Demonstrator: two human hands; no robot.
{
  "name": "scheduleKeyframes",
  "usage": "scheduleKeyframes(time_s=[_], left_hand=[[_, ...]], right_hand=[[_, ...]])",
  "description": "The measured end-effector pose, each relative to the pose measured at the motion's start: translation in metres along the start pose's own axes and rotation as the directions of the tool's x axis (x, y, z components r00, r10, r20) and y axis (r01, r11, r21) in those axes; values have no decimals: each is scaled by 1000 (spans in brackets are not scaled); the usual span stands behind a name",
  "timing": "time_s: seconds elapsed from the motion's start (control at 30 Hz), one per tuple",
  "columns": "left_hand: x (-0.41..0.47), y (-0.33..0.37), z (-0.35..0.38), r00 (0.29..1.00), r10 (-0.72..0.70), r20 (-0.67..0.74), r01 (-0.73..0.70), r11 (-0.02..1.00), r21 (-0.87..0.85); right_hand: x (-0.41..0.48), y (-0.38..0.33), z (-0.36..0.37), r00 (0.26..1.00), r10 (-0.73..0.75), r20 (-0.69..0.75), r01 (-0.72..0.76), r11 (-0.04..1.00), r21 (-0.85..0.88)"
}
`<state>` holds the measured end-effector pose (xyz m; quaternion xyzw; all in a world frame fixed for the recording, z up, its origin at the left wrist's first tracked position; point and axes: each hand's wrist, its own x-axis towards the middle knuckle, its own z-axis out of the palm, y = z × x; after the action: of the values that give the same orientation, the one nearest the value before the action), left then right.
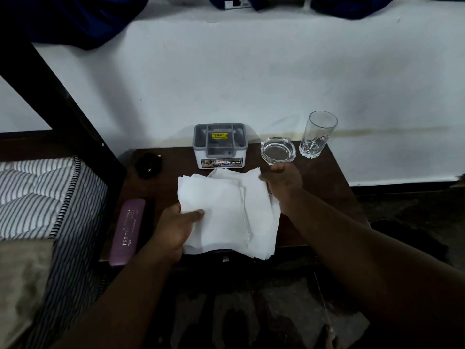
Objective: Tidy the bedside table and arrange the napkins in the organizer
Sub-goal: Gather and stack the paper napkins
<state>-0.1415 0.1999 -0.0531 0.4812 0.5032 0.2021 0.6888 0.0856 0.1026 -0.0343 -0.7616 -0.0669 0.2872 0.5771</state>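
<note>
Dark bedside table holds loose napkins before the organizer. Left hand pinches their near corner; right hand grips the far edge. Squaring the stack first should ease slotting.

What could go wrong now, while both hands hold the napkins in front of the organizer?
1. The right hand is very close to the glass ashtray and the tall glass; a wide lift might knock them.
2. The napkins are loose, uneven and hang over the table front edge, so sheets may slip down.
3. The organizer has narrow compartments; the unfolded stack may crumple.
</note>
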Motion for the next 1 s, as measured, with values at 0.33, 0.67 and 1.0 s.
scheduleKeyframes(time_s=[0.33,0.67,1.0], left_hand=[[-1,3,1,1000,-11,-3,11,1000,5],[-14,15,0,997,-53,48,57,994,-88],[-36,27,-3,986,-42,164,72,980,-183]], right_hand=[[-1,11,9,996,-66,56,78,967,-243],[-16,-21,-19,917,-399,22,360,800,-479],[-48,-97,-87,928,-365,-80,344,918,-200]])
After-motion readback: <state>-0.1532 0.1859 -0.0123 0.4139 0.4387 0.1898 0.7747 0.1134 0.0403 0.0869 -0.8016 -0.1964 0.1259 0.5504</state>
